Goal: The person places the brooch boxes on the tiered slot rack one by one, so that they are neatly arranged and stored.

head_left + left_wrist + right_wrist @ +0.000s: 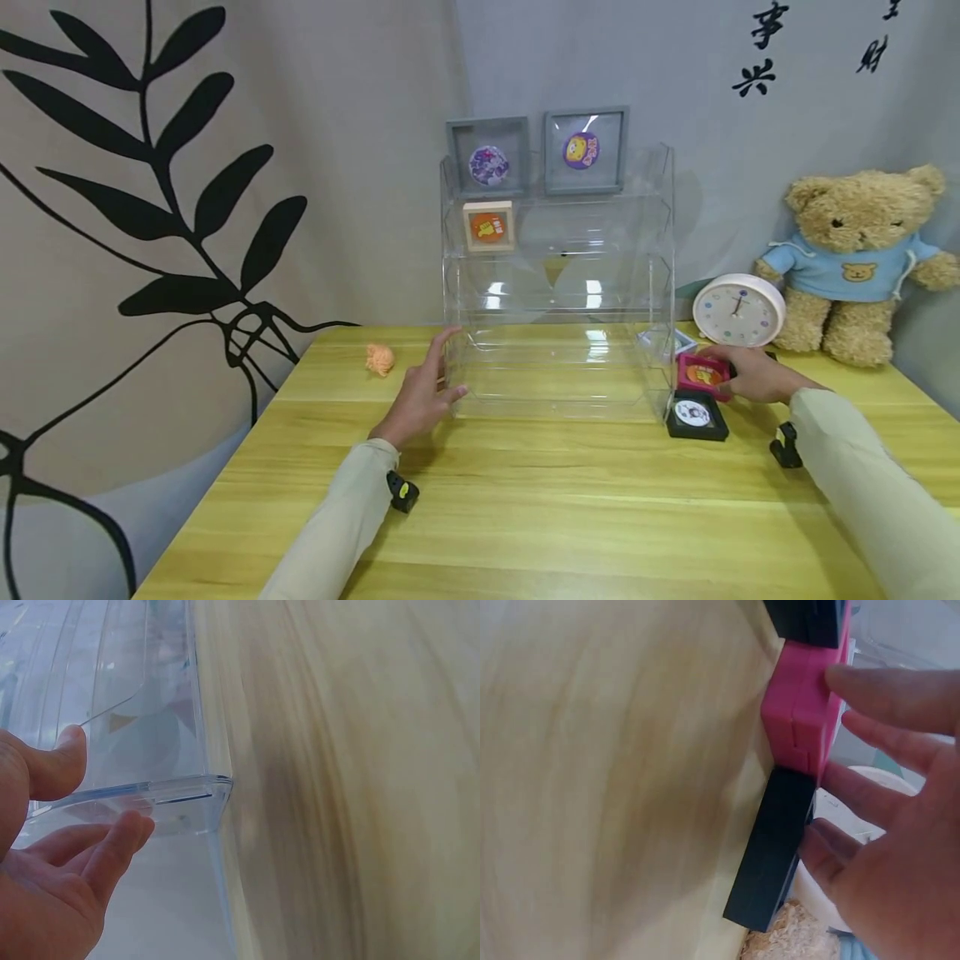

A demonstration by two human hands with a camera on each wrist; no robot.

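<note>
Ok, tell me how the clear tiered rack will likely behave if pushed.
The clear rack looks like rigid plastic, so it should move as one stiff piece. Its thin, see-through walls suggest it is light for its size. The gray frames standing at its top might tip if jolted.

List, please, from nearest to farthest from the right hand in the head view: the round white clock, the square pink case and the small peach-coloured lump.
1. Square pink case: touching the right hand.
2. Round white clock: just behind the hand.
3. Small peach-coloured lump: far left, beyond the clear plastic stand.
</note>
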